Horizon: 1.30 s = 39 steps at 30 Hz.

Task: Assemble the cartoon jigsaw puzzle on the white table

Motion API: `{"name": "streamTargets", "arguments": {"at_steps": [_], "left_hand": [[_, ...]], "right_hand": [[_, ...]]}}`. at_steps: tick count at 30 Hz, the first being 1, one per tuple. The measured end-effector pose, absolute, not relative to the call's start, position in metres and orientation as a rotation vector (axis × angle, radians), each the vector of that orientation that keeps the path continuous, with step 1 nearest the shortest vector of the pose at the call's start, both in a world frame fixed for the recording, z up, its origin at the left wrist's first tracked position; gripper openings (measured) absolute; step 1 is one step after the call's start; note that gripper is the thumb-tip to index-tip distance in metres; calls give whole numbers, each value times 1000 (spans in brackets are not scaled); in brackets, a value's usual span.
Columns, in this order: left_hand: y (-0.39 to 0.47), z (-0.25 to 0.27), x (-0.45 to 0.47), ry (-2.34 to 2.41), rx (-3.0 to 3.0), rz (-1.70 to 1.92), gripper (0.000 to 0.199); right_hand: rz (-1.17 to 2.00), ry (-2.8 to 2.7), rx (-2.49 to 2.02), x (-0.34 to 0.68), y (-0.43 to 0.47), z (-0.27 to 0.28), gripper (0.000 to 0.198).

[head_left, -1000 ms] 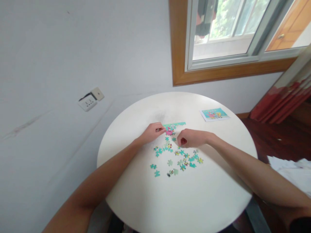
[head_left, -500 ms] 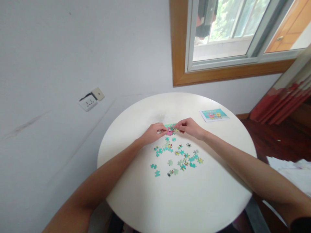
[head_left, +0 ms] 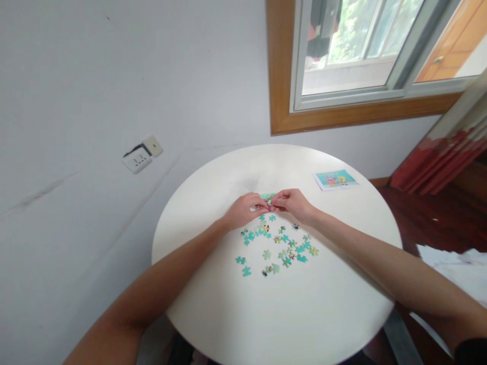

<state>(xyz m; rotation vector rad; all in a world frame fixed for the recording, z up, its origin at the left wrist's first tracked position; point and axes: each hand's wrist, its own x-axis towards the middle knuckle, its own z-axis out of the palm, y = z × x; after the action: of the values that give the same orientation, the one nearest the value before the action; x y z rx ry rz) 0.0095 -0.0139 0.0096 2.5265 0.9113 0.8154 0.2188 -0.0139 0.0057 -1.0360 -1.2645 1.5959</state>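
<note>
A partly joined jigsaw puzzle (head_left: 268, 195) with green and pink parts lies on the white round table, largely covered by my fingers. My left hand (head_left: 246, 210) grips its left side near the pink part, thumb and fingertips drawn together. From the right, my right hand (head_left: 293, 204) pinches a small puzzle piece (head_left: 270, 201) over the joined part, its fingertips almost meeting those of the left. Loose jigsaw pieces (head_left: 285, 238) in teal, pale green and yellow are scattered on the near side of both hands.
A picture card (head_left: 336, 179) with cartoon figures lies at the table's (head_left: 213, 304) far right. Behind the table are a wall with a socket (head_left: 137, 159) and a wood-framed window (head_left: 279, 71). A red and white curtain (head_left: 426, 162) hangs at the right.
My right hand has moved slightly left and nearer, bringing its fingertips against the left hand's over the pink part. My left hand has shifted a little to the right.
</note>
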Motion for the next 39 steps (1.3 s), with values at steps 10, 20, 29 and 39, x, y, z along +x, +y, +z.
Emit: {"name": "streamTargets", "arguments": {"at_steps": [10, 20, 29, 39], "left_hand": [[-14, 9, 10, 1028, 2524, 917, 16], [-19, 10, 15, 981, 2554, 978, 12], [-6, 25, -11, 1182, 2528, 959, 10], [-4, 18, -16, 1001, 2574, 810, 9]], "right_hand": [[1599, -1276, -1072, 213, -18, 4, 11], [1520, -1284, -1120, 209, -19, 4, 6], [600, -2367, -855, 214, -23, 4, 26], [423, -2763, -571, 220, -39, 26, 25]]}}
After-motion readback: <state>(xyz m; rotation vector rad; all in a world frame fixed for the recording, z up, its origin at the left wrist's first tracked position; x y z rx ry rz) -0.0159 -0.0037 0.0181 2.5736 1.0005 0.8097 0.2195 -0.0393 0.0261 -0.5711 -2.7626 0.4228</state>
